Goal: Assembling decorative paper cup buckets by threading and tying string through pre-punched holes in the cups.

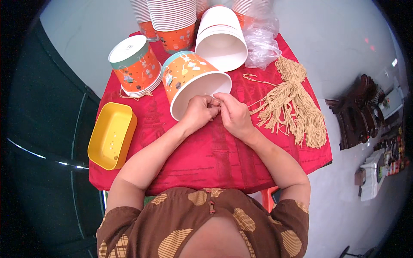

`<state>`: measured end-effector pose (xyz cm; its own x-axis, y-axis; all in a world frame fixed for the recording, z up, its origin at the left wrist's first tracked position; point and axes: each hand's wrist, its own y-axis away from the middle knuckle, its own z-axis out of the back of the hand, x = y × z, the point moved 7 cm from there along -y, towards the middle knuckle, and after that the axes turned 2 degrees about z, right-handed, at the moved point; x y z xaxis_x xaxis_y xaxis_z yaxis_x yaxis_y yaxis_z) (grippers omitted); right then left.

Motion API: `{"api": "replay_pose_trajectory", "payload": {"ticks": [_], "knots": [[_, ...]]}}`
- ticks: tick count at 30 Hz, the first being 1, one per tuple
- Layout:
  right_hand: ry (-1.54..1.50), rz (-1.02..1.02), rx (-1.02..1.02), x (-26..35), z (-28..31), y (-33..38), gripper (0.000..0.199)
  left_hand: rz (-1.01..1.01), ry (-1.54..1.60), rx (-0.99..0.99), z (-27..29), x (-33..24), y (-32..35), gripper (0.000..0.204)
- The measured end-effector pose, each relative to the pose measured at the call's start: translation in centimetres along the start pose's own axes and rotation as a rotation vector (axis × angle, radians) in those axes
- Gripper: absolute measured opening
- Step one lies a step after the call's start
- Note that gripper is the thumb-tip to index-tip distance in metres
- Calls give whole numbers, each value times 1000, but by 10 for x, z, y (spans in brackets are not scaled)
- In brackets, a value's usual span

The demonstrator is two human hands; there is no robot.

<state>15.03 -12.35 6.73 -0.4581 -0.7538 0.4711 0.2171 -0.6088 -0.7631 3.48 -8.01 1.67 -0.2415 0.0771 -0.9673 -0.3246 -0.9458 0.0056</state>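
An orange paper bucket with a teal base band lies on its side, its white open mouth turned toward me. In front of its rim, my left hand and my right hand meet with thumbs and fingers pinched together. Whatever sits between the fingertips is too small and too covered to make out. To the right lies a bundle of tan cords, some loose strands trailing toward my right hand. Left of the bucket, more orange buckets are nested upside down, with a tan cord at their rim.
A yellow plastic tub with small pale bits stands at the left edge of the red tablecloth. Behind are tall bucket stacks, white buckets on their side and a clear plastic bag. Dark carved furniture stands off right.
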Motion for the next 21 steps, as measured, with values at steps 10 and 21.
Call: {"api": "replay_pose_trajectory", "payload": {"ticks": [10, 21], "knots": [[-67, 537, 226, 96, -2, 16, 26, 163, 134, -40, 0, 13, -3, 7], [261, 40, 54, 18, 2, 0, 12, 29, 136, -12, 3, 11, -6, 4]]}}
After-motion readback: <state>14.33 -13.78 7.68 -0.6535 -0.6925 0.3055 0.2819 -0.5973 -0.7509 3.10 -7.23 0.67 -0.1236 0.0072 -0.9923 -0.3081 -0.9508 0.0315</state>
